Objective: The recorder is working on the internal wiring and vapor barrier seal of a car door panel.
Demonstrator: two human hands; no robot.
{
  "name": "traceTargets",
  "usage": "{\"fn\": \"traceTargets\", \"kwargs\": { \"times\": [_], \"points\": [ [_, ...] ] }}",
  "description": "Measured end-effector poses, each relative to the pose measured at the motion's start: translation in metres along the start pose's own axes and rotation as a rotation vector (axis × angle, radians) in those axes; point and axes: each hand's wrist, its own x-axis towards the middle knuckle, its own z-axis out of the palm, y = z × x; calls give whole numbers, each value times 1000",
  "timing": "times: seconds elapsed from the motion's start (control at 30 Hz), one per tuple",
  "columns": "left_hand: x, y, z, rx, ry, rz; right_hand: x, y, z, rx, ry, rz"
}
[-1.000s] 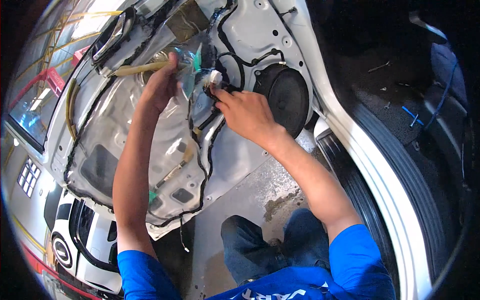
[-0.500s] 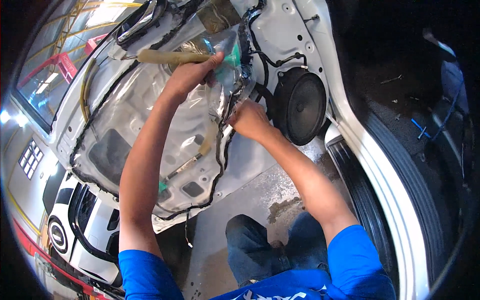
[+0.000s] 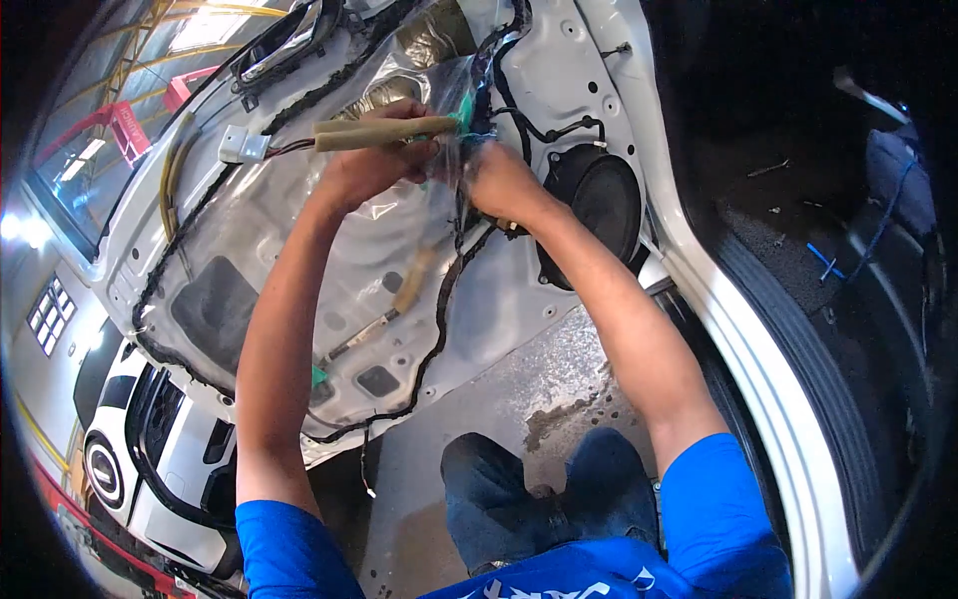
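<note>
Against white door panel [image 3: 554,75], foam-sleeved harness [image 3: 374,133] crosses our curled left hand [image 3: 371,175]; right hand [image 3: 504,185] bunches at clear film [image 3: 444,82]. We cannot tell what either grip holds. Best ease film gently, avoiding tears.

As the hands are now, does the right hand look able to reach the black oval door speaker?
Probably yes: the black oval door speaker sits close beside the right hand, its face mostly uncovered. The right forearm crosses its lower part in this view.
</note>
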Motion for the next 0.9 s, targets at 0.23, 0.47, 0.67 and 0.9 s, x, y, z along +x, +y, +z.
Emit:
{"fn": "traceTargets", "kwargs": {
  "times": [0.23, 0.47, 0.67, 0.9],
  "points": [
    [13, 29, -1, 43, -102, -14, -12, 2, -4, 283, 188, -5],
    [23, 9, -4, 183, -229, 195, -42, -7, -11, 1205, -168, 255],
    [20, 23, 5, 278, -246, 79, -61, -3, -12, 520, -112, -63],
    [13, 23, 1, 451, -210, 300, -50, -38, -6, 245, 344, 80]
  ]
}}
